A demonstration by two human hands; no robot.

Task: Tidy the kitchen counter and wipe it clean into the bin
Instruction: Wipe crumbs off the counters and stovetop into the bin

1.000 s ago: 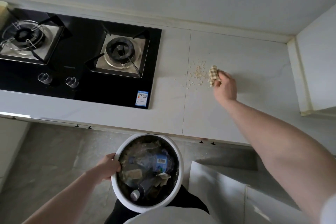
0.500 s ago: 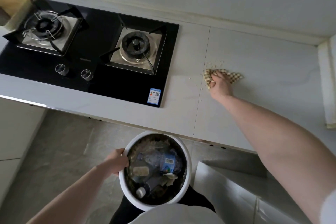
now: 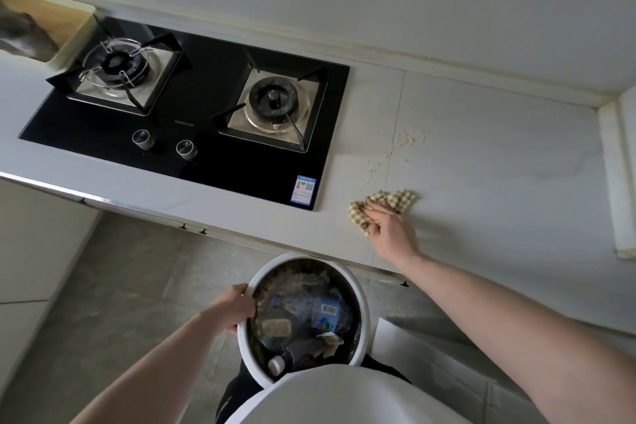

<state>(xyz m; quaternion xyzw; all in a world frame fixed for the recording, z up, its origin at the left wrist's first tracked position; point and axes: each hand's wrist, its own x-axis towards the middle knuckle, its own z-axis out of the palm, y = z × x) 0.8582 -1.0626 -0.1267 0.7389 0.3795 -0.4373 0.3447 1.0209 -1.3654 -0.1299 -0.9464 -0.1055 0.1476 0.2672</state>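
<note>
Cloth (image 3: 385, 205) bunched under the right hand (image 3: 390, 232) on the counter (image 3: 499, 182), close to the front edge.

Fingers (image 3: 377, 213) lay curled over the near half of the checked cloth and pressed it flat, its far corners sticking out beyond the fingertips. Crumbs (image 3: 406, 141) lay scattered well behind it, towards the wall, so another pass looked needed. The left hand (image 3: 237, 306) gripped the rim of the bin (image 3: 361, 299), fingers hooked over the edge, and held it just below the counter edge, probably to catch what got swept off. The stove (image 3: 192, 107) sat to the left.
</note>
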